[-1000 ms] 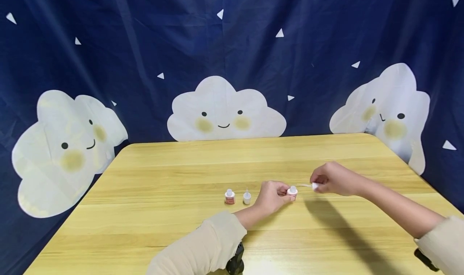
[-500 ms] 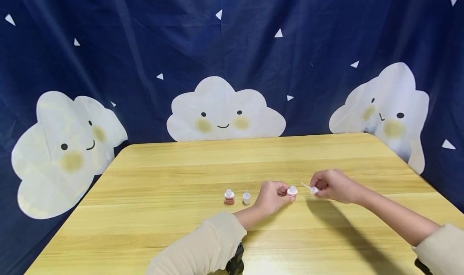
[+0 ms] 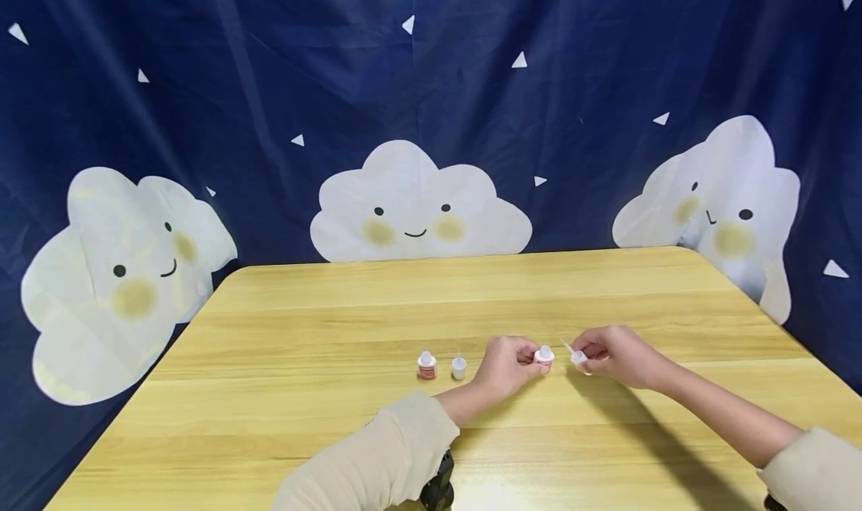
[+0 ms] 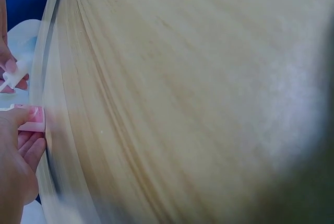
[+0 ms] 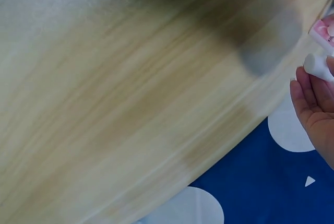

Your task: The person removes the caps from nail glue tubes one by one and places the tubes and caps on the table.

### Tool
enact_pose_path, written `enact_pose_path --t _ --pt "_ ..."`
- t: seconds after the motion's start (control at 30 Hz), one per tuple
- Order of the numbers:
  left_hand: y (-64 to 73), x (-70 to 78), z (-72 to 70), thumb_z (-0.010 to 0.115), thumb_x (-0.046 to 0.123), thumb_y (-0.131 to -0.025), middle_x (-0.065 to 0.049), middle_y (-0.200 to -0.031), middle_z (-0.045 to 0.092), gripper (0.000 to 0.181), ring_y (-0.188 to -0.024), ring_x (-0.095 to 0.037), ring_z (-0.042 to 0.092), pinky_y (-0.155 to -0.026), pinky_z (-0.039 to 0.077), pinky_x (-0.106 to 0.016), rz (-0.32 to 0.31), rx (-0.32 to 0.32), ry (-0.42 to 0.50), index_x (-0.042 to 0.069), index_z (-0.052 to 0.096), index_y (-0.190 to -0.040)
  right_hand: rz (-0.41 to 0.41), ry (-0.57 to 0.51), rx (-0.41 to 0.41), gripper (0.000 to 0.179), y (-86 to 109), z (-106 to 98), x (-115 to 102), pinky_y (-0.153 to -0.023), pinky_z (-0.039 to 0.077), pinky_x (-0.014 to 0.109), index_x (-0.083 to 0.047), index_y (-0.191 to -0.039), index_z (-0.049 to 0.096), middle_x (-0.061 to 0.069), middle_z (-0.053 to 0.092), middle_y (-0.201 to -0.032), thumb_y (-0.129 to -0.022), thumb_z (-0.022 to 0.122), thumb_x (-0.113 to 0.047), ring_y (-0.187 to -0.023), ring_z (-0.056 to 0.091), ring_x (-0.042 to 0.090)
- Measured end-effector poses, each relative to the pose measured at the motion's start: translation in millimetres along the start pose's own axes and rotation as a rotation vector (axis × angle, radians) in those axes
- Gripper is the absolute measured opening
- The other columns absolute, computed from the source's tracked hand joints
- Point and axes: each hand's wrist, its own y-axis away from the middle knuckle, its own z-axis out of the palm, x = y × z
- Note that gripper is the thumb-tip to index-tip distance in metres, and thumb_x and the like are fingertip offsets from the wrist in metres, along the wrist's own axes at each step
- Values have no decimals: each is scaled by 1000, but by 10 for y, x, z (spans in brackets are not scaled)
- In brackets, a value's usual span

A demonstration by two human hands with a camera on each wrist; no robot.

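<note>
My left hand (image 3: 503,366) grips a small white bottle with a pink label (image 3: 543,357), its translucent neck uncovered, standing upright on the table. Just right of it, my right hand (image 3: 614,352) pinches a white cap (image 3: 578,358) whose thin stick points up and to the left. In the right wrist view, the white cap (image 5: 316,66) shows its rounded end between the fingers. The left wrist view shows the thumb on the pink label of the bottle (image 4: 35,117). Left of my left hand, another white cap (image 3: 459,368) stands upside down, its stick upward.
A second small bottle with a red label (image 3: 427,366) stands uncapped left of the upside-down cap. The wooden table (image 3: 323,436) runs back to a dark blue curtain (image 3: 283,62) printed with smiling clouds. Black wrist gear (image 3: 438,485) shows under the left sleeve.
My right hand has come down and slightly toward the bottle. The cap has turned, so its stick went from level to pointing up-left. My left hand and the bottle stay put.
</note>
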Motion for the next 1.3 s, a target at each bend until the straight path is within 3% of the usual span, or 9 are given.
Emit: enact_pose_path --t 0.17,0.43,0.53,0.73,1.3 --pt "-6 -1 1 73 3 -78 -13 -88 73 15 -75 -8 69 -64 51 -6 9 0 -11 -4 70 -91 -7 8 67 18 20 35 43 -61 54 19 8 -91 64 8 70 -79 -78 70 -2 -72 61 -3" --pt "-13 3 -11 73 5 -78 -12 -88 73 16 -76 -8 69 -65 50 -6 26 -2 -35 -3 71 -92 -31 38 307 13 45 142 103 -60 55 20 2 -86 67 8 71 -76 -74 73 1 -70 58 -8" --pt "-13 3 -19 72 5 -78 -12 -89 73 16 -77 -8 69 -66 51 -6 18 -7 -32 -3 71 -92 -20 47 358 14 49 189 111 -58 53 19 1 -84 68 7 70 -75 -72 75 0 -68 56 -9" --pt "-17 4 -20 72 5 -78 -12 -91 72 17 -79 -8 69 -67 51 -6 7 -16 -32 -2 71 -93 36 24 381 15 61 263 114 -57 52 18 3 -85 69 8 70 -75 -72 76 -1 -66 54 -8" --pt "4 -23 5 72 6 -78 -13 -93 72 20 -81 -10 70 -68 51 -7 35 1 -33 -3 70 -96 55 -21 359 14 82 349 129 -58 53 17 4 -83 66 9 68 -77 -72 75 2 -68 54 -7"
